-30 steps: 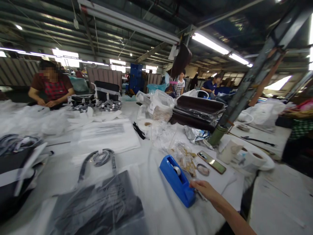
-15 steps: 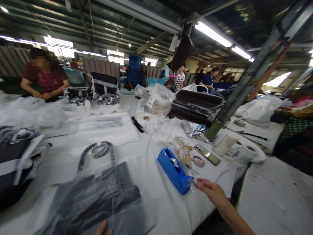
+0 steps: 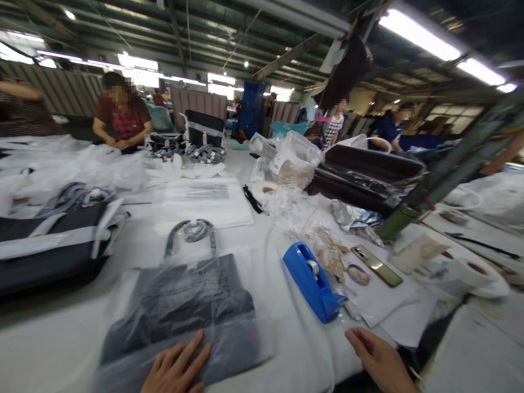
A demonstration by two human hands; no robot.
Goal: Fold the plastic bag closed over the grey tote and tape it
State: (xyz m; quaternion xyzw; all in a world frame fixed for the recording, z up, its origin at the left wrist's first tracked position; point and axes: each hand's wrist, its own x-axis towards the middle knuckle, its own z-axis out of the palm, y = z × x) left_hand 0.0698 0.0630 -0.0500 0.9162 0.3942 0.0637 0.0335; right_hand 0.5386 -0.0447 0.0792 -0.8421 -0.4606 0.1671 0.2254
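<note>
A dark grey handbag in a clear plastic bag [image 3: 184,311] lies flat on the table, its looped handles [image 3: 190,232] pointing away from me. My left hand [image 3: 178,365] rests on the near part of the plastic, fingers stretched out and spread. To the right stands a blue tape dispenser [image 3: 313,284], its cutting end towards me. My right hand [image 3: 376,355] is just in front of that end, thumb and fingers pinched together. A faint strip of clear tape [image 3: 343,321] shows between the dispenser and the fingertips.
Beside the dispenser lie a phone [image 3: 376,266], a tape roll [image 3: 358,274] and papers. A black bag [image 3: 49,245] is at the left, a stack of white plastic sheets [image 3: 204,202] behind. A metal post [image 3: 446,158] slants at the right. A co-worker [image 3: 123,114] sits across the table.
The view has swung left, shifting the scene rightward. My right hand has drawn back from the dispenser's cutting end towards me. More of my left hand shows on the plastic.
</note>
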